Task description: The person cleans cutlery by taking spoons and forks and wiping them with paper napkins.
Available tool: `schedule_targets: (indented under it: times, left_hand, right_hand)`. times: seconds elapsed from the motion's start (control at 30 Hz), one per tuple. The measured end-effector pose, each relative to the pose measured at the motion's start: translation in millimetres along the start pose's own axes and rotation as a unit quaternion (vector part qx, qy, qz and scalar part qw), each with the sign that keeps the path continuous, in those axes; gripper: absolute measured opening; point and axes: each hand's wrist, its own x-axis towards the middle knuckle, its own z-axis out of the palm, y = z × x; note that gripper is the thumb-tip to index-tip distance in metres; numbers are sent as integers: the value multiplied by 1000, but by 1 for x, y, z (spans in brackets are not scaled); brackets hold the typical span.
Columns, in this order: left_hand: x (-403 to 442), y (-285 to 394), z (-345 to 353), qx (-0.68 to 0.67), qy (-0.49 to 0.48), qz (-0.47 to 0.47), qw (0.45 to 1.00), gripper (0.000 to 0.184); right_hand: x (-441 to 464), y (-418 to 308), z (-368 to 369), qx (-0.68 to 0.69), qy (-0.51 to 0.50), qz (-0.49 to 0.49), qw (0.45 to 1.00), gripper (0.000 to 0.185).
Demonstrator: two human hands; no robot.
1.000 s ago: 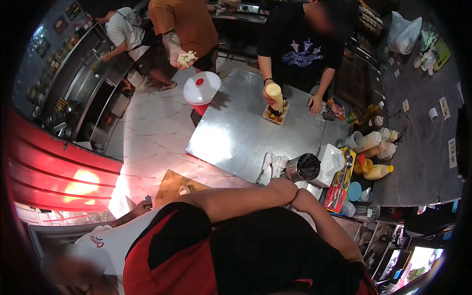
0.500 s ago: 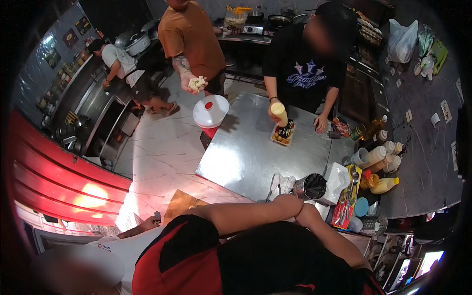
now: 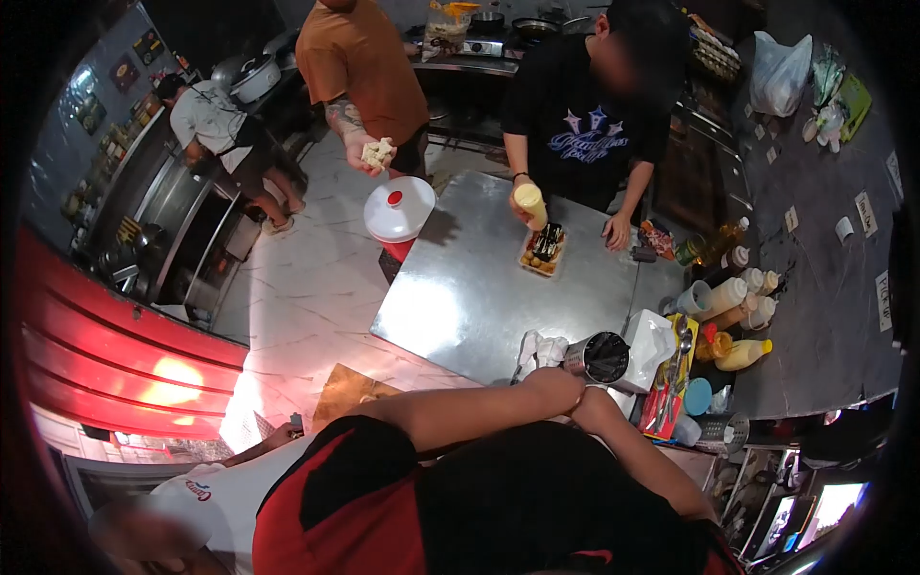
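Observation:
My left hand (image 3: 556, 385) rests by the near edge of the steel table (image 3: 460, 335), just below a steel cup with a black lining (image 3: 596, 357). My right hand (image 3: 598, 410) meets it, the two touching at the wrists or knuckles. The fingers of both are hidden, so I cannot make out whether anything is in them. White cloths (image 3: 542, 350) lie beside the cup. Across the table, a co-worker in a black shirt tips a squeeze bottle of pale sauce (image 3: 530, 201) over a tray of food (image 3: 543, 251), which bears dark sauce with pale streaks.
A white tissue box (image 3: 646, 350) and a yellow-red cutlery tray (image 3: 668, 383) stand to the right, with several sauce bottles (image 3: 724, 299) beyond. A lidded white-and-red container (image 3: 399, 209) is left of the table. Another person holds pale chunks (image 3: 378, 153); others stand at left.
Pale streaks now show over the dark sauce on the tray, with the bottle still tipped above. The person at the far left has bent and turned. My hands stay together; the view has shifted slightly.

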Motion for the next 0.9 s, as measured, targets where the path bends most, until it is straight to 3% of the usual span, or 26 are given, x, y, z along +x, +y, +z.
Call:
schedule_targets:
  times: [0.1,0.23,0.37,0.47,0.57,0.6,0.67,0.8,0.83,0.9]
  left_hand:
    - [-25,6,-27,-27,33,7,999,25]
    - [-19,-13,-24,20,29,-5,999,33]
    - [-29,-9,-41,18,39,-9,999,33]
    - [-24,-13,-35,27,12,-17,999,30]
    - [-29,-13,-36,20,12,-5,1000,23]
    - [-31,-13,-39,19,16,-1,1000,21]
    - [-32,-18,-30,28,50,7,998,20]
    - [-34,-41,-13,55,81,37,995,19]
    - [-33,-42,-12,56,38,9,998,22]
    - [-33,-46,-10,4,56,23,998,29]
  right_hand:
    - [-14,-3,-22,29,-15,-43,999,42]
    - [-18,10,-29,22,-105,-20,994,50]
    - [-22,15,-29,126,-69,-73,987,50]
    - [-16,17,-30,114,-90,-88,985,40]
    - [-20,19,-25,191,-89,-126,969,52]
    - [-30,4,-42,242,-138,-88,956,45]
    - [-30,18,-39,414,-231,1,880,33]
    - [-39,29,-34,459,-262,23,848,22]
    - [-40,32,-31,456,-269,16,848,21]
    - [-38,36,-20,457,-269,8,848,19]
